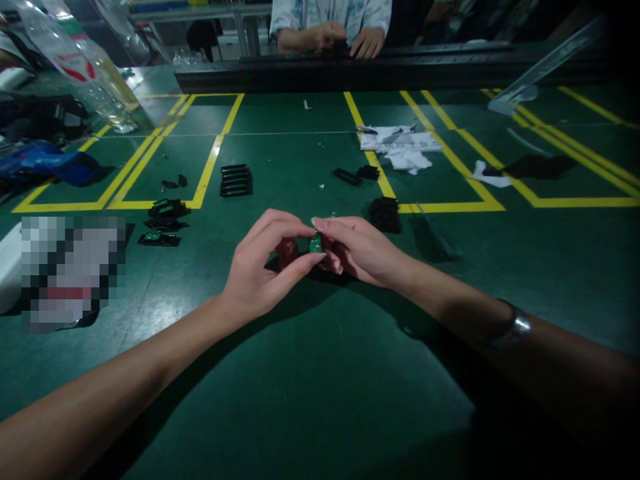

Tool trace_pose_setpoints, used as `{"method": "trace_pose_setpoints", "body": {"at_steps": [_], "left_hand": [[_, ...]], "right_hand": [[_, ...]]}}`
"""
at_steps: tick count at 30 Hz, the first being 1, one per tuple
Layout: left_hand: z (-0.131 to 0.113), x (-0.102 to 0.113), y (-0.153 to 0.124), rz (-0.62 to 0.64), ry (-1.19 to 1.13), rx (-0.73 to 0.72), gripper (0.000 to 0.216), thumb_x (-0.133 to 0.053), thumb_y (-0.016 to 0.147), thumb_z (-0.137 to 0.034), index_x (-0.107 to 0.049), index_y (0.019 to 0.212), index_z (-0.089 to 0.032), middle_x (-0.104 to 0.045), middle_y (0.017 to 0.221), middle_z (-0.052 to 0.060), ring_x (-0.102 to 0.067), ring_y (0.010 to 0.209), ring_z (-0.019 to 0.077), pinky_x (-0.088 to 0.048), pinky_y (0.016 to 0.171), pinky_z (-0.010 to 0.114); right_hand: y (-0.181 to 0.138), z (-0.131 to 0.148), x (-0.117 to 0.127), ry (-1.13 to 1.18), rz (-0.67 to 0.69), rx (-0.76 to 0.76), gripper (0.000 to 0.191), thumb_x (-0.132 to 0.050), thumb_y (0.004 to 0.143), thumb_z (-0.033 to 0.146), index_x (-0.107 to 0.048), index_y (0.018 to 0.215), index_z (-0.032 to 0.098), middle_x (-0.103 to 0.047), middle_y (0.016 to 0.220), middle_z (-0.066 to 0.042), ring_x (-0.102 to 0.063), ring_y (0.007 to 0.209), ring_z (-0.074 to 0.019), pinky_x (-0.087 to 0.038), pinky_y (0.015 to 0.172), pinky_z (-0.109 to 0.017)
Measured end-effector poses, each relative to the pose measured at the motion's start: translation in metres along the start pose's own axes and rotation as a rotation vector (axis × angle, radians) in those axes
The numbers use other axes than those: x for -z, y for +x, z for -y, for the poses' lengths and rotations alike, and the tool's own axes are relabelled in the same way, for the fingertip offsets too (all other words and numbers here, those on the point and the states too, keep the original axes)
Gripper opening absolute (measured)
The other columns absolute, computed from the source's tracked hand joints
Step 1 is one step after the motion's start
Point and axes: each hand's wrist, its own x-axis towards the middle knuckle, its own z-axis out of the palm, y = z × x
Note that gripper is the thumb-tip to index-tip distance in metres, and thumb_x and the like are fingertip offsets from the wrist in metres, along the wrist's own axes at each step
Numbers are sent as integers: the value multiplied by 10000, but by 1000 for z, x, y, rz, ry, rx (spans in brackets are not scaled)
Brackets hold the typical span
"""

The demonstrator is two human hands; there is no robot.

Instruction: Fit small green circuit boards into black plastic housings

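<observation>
Pinching a small green board (316, 245) between thumb and finger, head view: grip of the left hand (260, 267) plain, right hand (367, 250) at the board's upper end, its grip partly hidden, can't tell how closed; board over the surface (325, 380), short of the black rail (310, 77) toward the far edge.

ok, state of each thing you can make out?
Board, held, green side showing
Left hand, pinching board
Right hand, at board, grip partly hidden
Black frames, lined up
Paper, crumpled
Bottle, standing, top out of frame
Bracelet, worn on right wrist
</observation>
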Motion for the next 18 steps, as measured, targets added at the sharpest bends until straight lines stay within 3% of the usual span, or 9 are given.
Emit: {"method": "trace_pose_setpoints", "body": {"at_steps": [18], "left_hand": [[0, 1, 5, 48, -86, 29, 283, -821, 873, -230, -706, 1130, -198, -637, 1053, 69, -604, 812, 131, -513, 617, 244]], "right_hand": [[0, -1, 1, -11, -3, -6, 440, -787, 872, 507, -628, 648, 164, -550, 478, 25, -470, 414, -75, -337, 421, -212]]}}
